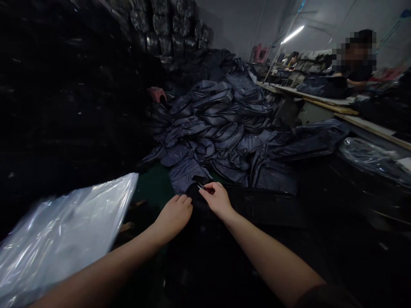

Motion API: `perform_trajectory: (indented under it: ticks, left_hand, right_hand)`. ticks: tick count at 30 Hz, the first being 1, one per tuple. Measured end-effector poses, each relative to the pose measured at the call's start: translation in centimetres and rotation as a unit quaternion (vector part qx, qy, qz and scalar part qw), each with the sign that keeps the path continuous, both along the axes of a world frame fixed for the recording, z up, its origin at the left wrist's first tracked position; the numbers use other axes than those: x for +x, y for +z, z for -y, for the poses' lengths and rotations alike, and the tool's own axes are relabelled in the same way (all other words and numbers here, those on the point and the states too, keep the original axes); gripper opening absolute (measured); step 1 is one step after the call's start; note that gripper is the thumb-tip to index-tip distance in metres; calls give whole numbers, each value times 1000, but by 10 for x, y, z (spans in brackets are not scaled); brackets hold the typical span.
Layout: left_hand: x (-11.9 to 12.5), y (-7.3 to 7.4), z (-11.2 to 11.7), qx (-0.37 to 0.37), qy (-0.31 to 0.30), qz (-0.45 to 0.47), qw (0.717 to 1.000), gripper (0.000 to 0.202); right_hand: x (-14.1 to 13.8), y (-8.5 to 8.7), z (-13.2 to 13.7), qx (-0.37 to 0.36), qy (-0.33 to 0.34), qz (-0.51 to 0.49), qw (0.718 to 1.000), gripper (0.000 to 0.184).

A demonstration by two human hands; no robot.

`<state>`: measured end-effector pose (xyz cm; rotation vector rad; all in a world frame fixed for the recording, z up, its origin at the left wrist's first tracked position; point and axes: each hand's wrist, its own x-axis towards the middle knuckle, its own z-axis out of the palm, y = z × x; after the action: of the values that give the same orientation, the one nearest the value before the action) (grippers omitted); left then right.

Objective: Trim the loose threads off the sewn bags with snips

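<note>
In front of me lies a black fabric piece [257, 207], seemingly a bag; the dark hides its outline. My left hand [176, 211] is closed on its near left edge, fingers curled over the cloth. Just right of it, my right hand [217, 197] is closed around small thread snips [201, 187], with a metal tip showing toward the left and some dark red inside the palm. The tip is close to a black flap or strap end [197, 179] at the far edge of the fabric; I cannot tell whether they touch.
A large heap of dark blue-grey bags [221, 115] lies beyond my hands. Clear plastic sheets [73, 235] are at the left, and a clear plastic bundle [372, 158] at the right. Wrapped bundles [165, 25] are stacked behind. A person [356, 64] is at a long worktable [321, 96].
</note>
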<state>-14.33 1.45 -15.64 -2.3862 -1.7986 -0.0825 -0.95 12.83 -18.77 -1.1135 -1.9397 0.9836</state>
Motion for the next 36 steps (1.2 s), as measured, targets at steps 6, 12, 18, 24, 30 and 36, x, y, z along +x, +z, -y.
perform_trajectory:
  ticks: [6,12,18,24,30,36]
  left_hand:
    - [-10,-4,-14,-3,40,143,989,11]
    - [-29,-12,-18,-19,31,263,964,8]
    - [-34,-16,-19,-29,32,328,944,8]
    - [-33,-14,-19,-36,36,360,931,6]
    - [-39,-19,-20,-12,120,395,911,5]
    - [-81,-36,1,108,359,342,862,48]
  right_hand:
    - [4,1,0,14,10,28,999,21]
    - [10,18,5,52,101,109,988,14]
    - [13,35,16,109,194,198,955,13]
    - [7,38,22,128,221,219,942,6]
    - [7,31,22,86,197,156,964,6]
    - [10,20,2,-38,97,26,994,17]
